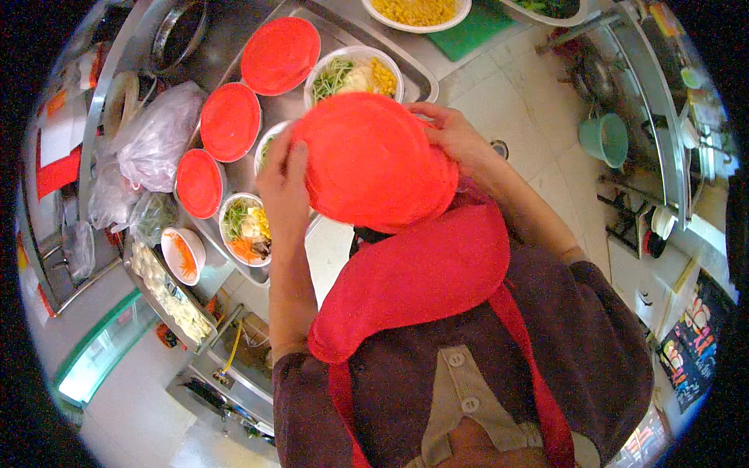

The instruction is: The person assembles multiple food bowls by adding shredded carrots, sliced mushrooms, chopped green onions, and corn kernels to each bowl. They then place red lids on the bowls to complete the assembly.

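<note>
A round red lid [374, 160] is between my two hands, close in front of my chest; whether a bowl sits under it is hidden. My left hand [284, 173] grips its left rim, fingers partly blurred. On the opposite rim, my right hand [460, 140] has its fingers curled round the edge. Just beyond the lid stands an open white bowl [333, 79] with green shreds, a pale scoop and corn. Another open bowl [234, 218], with carrot, greens and corn, is left of my left wrist. A further bowl is mostly covered by my left hand.
Three red-topped bowls [231, 122] line the left of the metal tray [425, 82]. Plastic bags [162, 136] and a small bowl of carrot shreds [184, 256] lie further left. At the top are a bowl of corn [417, 12] and a green board [472, 35].
</note>
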`<action>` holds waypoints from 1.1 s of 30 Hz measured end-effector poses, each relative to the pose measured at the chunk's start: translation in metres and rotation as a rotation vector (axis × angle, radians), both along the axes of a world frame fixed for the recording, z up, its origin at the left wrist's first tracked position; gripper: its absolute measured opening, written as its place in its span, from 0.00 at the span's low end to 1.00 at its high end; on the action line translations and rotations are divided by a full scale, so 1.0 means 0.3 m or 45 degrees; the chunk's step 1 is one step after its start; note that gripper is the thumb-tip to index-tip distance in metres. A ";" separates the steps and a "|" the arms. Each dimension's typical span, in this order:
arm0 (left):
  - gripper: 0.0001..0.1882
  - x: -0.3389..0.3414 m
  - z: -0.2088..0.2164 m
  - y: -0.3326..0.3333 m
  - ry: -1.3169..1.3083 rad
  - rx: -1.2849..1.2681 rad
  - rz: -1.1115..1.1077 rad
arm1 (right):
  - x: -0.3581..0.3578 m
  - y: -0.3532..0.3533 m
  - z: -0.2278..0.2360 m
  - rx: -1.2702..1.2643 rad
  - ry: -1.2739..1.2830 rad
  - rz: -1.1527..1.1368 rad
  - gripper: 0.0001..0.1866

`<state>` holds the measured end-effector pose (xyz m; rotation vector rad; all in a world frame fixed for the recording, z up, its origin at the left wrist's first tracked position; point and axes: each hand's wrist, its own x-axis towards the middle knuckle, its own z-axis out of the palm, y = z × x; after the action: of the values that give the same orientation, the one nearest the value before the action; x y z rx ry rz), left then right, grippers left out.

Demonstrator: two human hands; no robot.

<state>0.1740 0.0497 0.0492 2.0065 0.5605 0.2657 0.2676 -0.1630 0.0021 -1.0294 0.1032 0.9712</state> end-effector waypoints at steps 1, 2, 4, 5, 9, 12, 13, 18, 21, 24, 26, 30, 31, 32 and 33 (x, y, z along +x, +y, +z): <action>0.16 0.038 -0.013 0.010 0.010 -0.012 0.152 | 0.009 -0.022 -0.002 -0.039 0.008 -0.032 0.20; 0.16 0.084 -0.046 0.036 -0.037 -0.003 0.154 | 0.022 -0.055 -0.024 -0.071 -0.025 -0.031 0.20; 0.17 0.150 -0.138 0.122 -0.124 0.026 0.194 | 0.055 -0.108 -0.086 -0.126 -0.086 0.004 0.20; 0.17 0.188 -0.195 0.155 -0.161 -0.124 0.223 | 0.067 -0.120 -0.097 -0.144 -0.144 0.040 0.20; 0.17 0.300 -0.340 0.239 -0.212 -0.570 0.287 | 0.128 -0.130 -0.090 -0.083 -0.336 0.208 0.23; 0.16 0.350 -0.290 0.263 -0.174 -1.090 0.533 | 0.182 -0.124 -0.101 0.090 -0.430 0.310 0.24; 0.16 0.366 -0.266 0.270 -0.156 -1.312 0.652 | 0.196 -0.121 -0.108 0.151 -0.457 0.334 0.25; 0.16 0.364 -0.282 0.309 -0.174 -0.936 0.465 | 0.265 -0.037 -0.080 0.244 -0.551 0.484 0.25; 0.16 0.339 -0.357 0.290 -0.098 -0.662 0.354 | 0.276 0.013 -0.084 0.242 -0.520 0.538 0.24; 0.16 0.332 -0.376 0.223 -0.033 -0.208 0.263 | 0.277 0.028 -0.071 0.125 -0.427 0.565 0.22; 0.15 0.328 -0.373 0.183 -0.033 0.075 0.231 | 0.280 0.029 -0.070 0.082 -0.393 0.575 0.22; 0.16 0.323 -0.421 0.175 -0.073 0.742 0.065 | 0.270 0.030 -0.109 0.064 -0.350 0.581 0.21; 0.16 0.314 -0.438 0.179 -0.017 0.762 0.092 | 0.264 0.031 -0.116 0.044 -0.328 0.585 0.21; 0.16 0.319 -0.425 0.155 0.035 0.778 0.111 | 0.262 0.029 -0.131 0.031 -0.311 0.575 0.21; 0.15 0.322 -0.413 0.135 0.087 0.794 0.130 | 0.259 0.026 -0.147 0.019 -0.295 0.565 0.21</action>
<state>0.2705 0.0901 -0.0749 2.5973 0.6815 0.4808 0.3454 -0.1553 -0.0421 -1.1689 -0.3366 1.2393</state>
